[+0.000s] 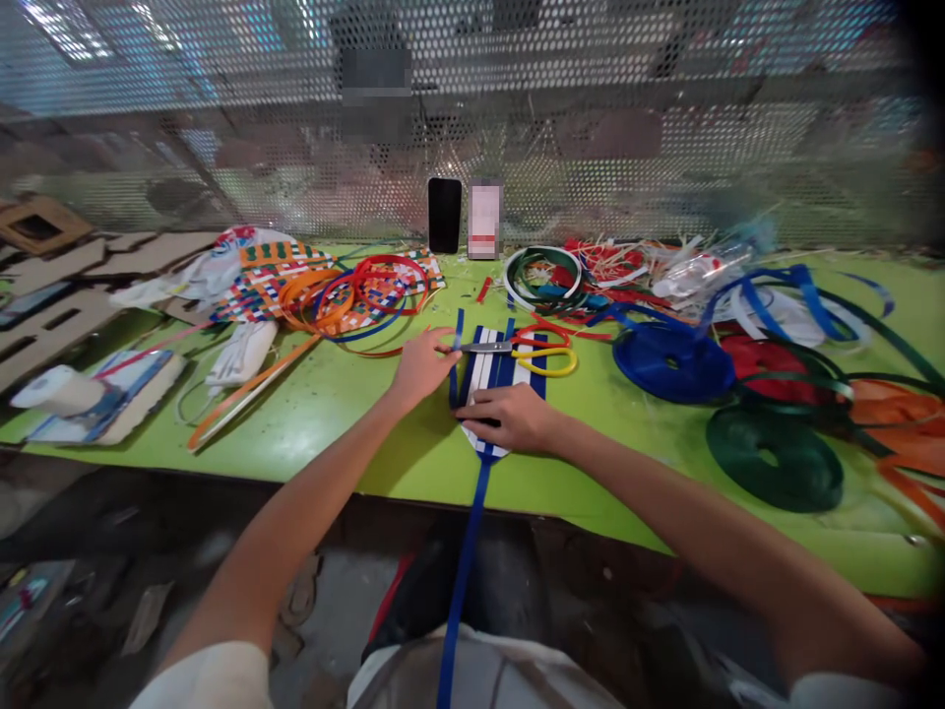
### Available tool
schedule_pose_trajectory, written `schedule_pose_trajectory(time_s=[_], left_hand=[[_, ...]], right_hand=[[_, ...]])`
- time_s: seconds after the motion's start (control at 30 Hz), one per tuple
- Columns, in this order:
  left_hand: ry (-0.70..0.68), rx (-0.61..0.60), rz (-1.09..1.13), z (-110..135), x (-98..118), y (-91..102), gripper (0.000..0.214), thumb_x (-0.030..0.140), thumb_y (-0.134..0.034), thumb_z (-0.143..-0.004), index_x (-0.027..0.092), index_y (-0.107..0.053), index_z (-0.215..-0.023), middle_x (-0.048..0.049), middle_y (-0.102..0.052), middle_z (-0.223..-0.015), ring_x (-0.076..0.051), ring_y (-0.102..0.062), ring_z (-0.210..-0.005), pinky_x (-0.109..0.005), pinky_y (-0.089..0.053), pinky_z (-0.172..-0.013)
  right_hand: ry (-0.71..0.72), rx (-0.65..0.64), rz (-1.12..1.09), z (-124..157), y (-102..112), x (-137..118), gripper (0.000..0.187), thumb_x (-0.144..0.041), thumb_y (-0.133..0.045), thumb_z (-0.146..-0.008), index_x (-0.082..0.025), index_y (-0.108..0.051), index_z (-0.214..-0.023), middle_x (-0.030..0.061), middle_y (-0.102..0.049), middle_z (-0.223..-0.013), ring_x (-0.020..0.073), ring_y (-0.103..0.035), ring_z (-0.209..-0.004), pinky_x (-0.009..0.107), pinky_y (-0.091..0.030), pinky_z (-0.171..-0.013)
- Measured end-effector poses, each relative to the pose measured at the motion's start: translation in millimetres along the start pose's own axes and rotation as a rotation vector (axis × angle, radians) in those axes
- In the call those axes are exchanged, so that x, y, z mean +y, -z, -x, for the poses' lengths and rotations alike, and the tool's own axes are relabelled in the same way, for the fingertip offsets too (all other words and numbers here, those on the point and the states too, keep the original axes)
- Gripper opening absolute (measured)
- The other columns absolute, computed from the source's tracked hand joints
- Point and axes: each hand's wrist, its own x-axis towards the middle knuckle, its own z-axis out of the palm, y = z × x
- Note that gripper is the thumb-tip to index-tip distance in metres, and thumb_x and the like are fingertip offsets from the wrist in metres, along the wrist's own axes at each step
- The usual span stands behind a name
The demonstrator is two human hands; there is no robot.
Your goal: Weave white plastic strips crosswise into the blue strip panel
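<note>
A small woven piece of blue and white straps (493, 374) lies on the green table (354, 433) in front of me. My right hand (513, 418) presses flat on its near end. My left hand (422, 364) rests at its left edge, fingertips touching a blue strap and the tip of the scissors. The scissors (532, 351), with red and yellow handles, lie across the far end of the piece. One long blue strap (462, 581) runs from the piece over the table edge down to my lap.
Rolls of blue (673, 360), green (775, 459) and red (760, 356) strap lie at the right. Orange and red strap loops (354, 295) and a woven mat (277, 271) lie at the left. A black phone (444, 215) leans on the perforated metal wall. A white roll (59, 391) sits far left.
</note>
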Motion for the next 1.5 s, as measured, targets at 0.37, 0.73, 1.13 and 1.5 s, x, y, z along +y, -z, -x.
schedule_pose_trajectory(time_s=[0.37,0.73,1.13,1.5], left_hand=[[0.016,-0.004,-0.544,12,4,3.0,0.037,0.037,-0.07,-0.102,0.024,-0.077,-0.136,-0.014,-0.076,-0.129,-0.037,-0.069,-0.121,-0.052,-0.053,-0.107],[-0.14,0.173,-0.579,21,-14,-5.3,0.034,0.046,-0.06,-0.104,0.026,-0.084,-0.118,-0.0178,-0.074,-0.121,-0.043,-0.058,-0.122,-0.065,-0.044,-0.107],[-0.279,0.05,-0.629,46,11,-1.3,0.032,0.038,-0.057,-0.108,0.022,-0.085,-0.105,-0.0129,-0.08,-0.119,-0.038,-0.062,-0.117,-0.055,-0.044,-0.101],[-0.38,-0.115,-0.384,54,-7,9.6,0.032,0.036,-0.057,-0.11,0.027,-0.08,-0.131,-0.0027,-0.077,-0.14,-0.03,-0.063,-0.128,-0.05,-0.043,-0.108]], right_hand=[[-0.017,-0.018,0.006,0,1,-1,0.034,-0.038,-0.057,-0.111,-0.026,-0.082,-0.13,0.0047,-0.079,-0.098,0.0154,-0.07,-0.087,0.032,-0.03,-0.06],[-0.017,-0.01,0.011,0,1,-1,0.033,-0.039,-0.057,-0.111,-0.027,-0.082,-0.129,0.0034,-0.08,-0.099,0.0153,-0.071,-0.086,0.032,-0.029,-0.058],[-0.004,0.001,0.002,1,0,0,0.028,-0.036,-0.061,-0.109,-0.025,-0.084,-0.121,0.0044,-0.082,-0.116,0.0166,-0.074,-0.093,0.03,-0.037,-0.063],[-0.017,-0.013,-0.02,1,3,0,0.031,-0.039,-0.06,-0.11,-0.027,-0.083,-0.127,0.0054,-0.08,-0.102,0.0171,-0.072,-0.089,0.029,-0.038,-0.065]])
